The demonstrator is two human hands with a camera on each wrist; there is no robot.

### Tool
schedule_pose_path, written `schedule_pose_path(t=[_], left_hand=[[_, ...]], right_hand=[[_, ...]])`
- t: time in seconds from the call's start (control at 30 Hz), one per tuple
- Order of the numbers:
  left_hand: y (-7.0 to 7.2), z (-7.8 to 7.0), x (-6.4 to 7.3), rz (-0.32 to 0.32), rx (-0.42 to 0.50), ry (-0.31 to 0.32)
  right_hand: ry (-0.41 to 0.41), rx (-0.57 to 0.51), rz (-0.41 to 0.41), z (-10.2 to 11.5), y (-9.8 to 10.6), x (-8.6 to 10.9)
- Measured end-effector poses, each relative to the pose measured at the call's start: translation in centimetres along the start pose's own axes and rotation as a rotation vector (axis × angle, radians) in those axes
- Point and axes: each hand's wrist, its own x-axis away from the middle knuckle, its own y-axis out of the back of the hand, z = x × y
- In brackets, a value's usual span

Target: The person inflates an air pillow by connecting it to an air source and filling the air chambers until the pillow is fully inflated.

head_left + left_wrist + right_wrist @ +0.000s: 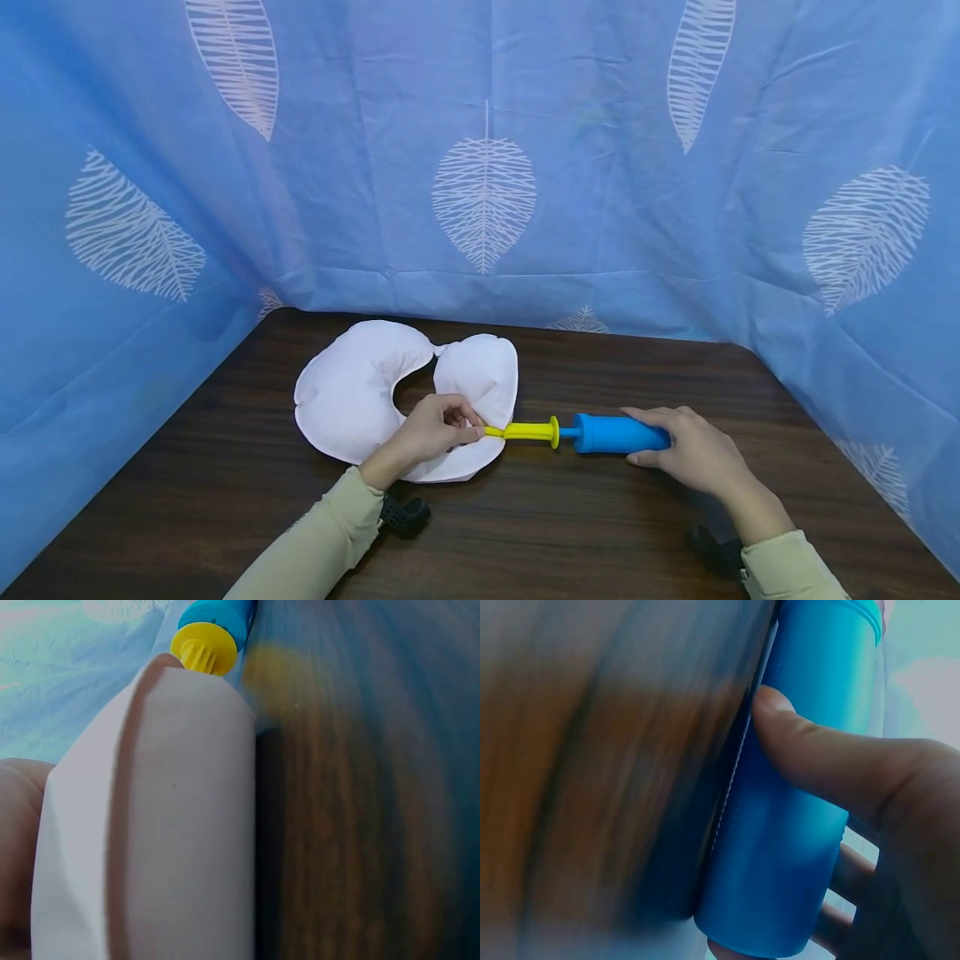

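Note:
A white inflatable U-shaped neck pillow [341,392] lies on the table, puffed and slightly wrinkled. My left hand [431,432] reaches over its near side and pinches the tip of the yellow nozzle [528,431] at the pillow's right edge; the fingers partly hide the joint there. The nozzle belongs to a blue hand pump [611,434], with a short length of blue rod showing between nozzle and barrel. My right hand [701,450] grips the barrel's right end, thumb [802,742] on the near side. In the left wrist view the pillow [180,810] hides most of the left hand.
Under everything is a dark wood-grain table [570,533]. Blue cloth with white leaf prints [483,200] hangs along its back and both sides. Black wrist devices [405,517] sit at the sleeve cuffs, close above the tabletop.

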Motion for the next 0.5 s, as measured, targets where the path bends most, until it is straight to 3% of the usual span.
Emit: schedule_pose_path(t=[0.27,0.5], left_hand=[[-0.1,0.3,-0.1,-0.006,-0.031,-0.005],[-0.3,0.6,-0.1,-0.008,-0.024,-0.026]], right_hand=[[-0.077,-0.036,0.042,-2.9,1.1,0.1],[-0.095,-0.048,0.047,-3.7,1.1,0.0]])
